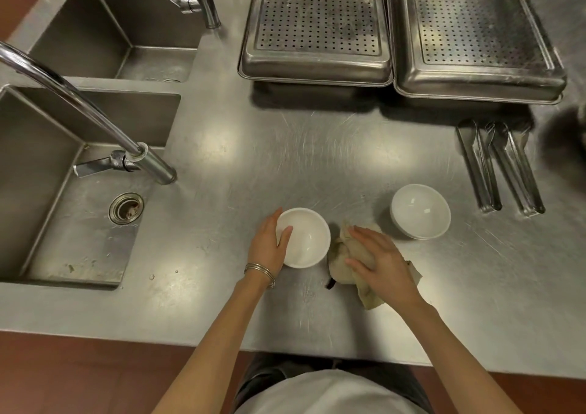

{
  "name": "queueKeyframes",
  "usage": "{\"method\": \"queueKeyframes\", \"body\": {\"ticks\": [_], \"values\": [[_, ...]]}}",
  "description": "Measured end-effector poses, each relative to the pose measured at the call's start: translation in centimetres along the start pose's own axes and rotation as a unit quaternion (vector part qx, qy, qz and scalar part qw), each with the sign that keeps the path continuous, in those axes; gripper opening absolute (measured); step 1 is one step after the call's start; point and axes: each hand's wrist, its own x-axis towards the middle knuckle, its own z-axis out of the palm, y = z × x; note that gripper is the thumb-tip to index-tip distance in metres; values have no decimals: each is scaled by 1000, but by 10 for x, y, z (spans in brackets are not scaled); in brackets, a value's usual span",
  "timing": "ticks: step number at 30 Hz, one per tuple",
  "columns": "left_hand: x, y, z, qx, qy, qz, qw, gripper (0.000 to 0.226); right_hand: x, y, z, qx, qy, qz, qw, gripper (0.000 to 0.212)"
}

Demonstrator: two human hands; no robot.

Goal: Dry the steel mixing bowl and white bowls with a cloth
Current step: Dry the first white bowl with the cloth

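The white bowl (pixel 306 239) stands upright on the steel counter (pixel 285 147), at about 6 o'clock from the counter's middle. It is plain, glossy and empty, its inside catching the light. The left hand (pixel 266 248) grips it at 9 o'clock, thumb hooked over the rim, fingers curled round the outer wall. Just beside the bowl at 3 o'clock lies a crumpled beige cloth (pixel 339 255); the right hand (pixel 385 264) rests on it, fingers nearly straight and spread. A second white bowl (pixel 420 210) sits at 2 o'clock, steel tongs (pixel 501 166) beyond it. A sink (pixel 47 191) lies at 9 o'clock.
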Motion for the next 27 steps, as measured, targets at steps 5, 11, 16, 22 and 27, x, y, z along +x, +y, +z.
{"method": "queueKeyframes", "body": {"ticks": [5, 11, 16, 22, 27], "values": [[-15, -2, -1, 100, 64, 147, 982, 51, -10, 0, 3, 2, -10, 13, 1000, 71], [-38, -10, 21, 188, 10, 309, 932, 35, -15, 5, 13, -55, -35, 7, 998, 72], [-36, 6, 18, 167, 30, 285, 943, 24, -6, 6, 13, 18, 15, 21, 999, 55], [-41, 60, -8, -263, 38, -49, 963, 15, -12, -34, -30, 191, 136, 13, 972, 43], [-49, 91, -15, -427, -19, -74, 901, 7, -7, -75, -37, 136, 162, -122, 970, 37]]}}
